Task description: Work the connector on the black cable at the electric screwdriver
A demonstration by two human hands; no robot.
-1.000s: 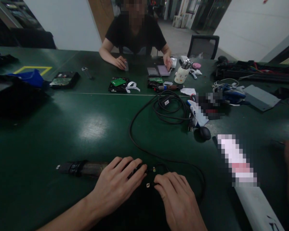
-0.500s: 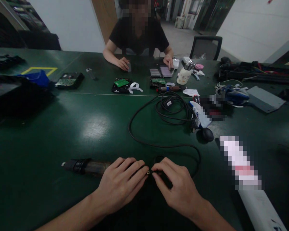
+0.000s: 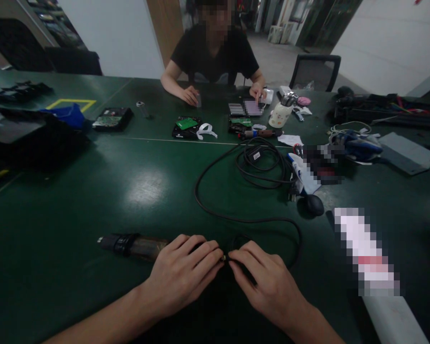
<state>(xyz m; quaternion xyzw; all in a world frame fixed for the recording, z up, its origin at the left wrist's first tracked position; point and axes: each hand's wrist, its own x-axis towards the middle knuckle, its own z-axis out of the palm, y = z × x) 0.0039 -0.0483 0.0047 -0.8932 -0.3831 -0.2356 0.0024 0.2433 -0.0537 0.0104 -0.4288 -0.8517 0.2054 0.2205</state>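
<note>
An electric screwdriver (image 3: 139,246), dark with a brownish worn body, lies near the front of the table, its bit end pointing left. My left hand (image 3: 188,270) is closed over its rear end, covering that part. A small brass-coloured bit of the connector (image 3: 224,258) shows between my two hands. My right hand (image 3: 263,277) pinches the plug end of a black cable, mostly hidden by the fingers. From there the black cable (image 3: 249,221) curves back to a loose coil further away.
Behind the cable are another electric screwdriver (image 3: 263,134), a patterned bottle (image 3: 279,114) and hard drives (image 3: 186,126). A black rubber blower (image 3: 313,204) and a long white box (image 3: 390,306) are at right. A black bin (image 3: 32,148) stands left. A person (image 3: 215,57) sits opposite.
The view has shifted slightly, so everything sits a little further right. My hands keep their hold, with the right fingertips still close to the left ones.
</note>
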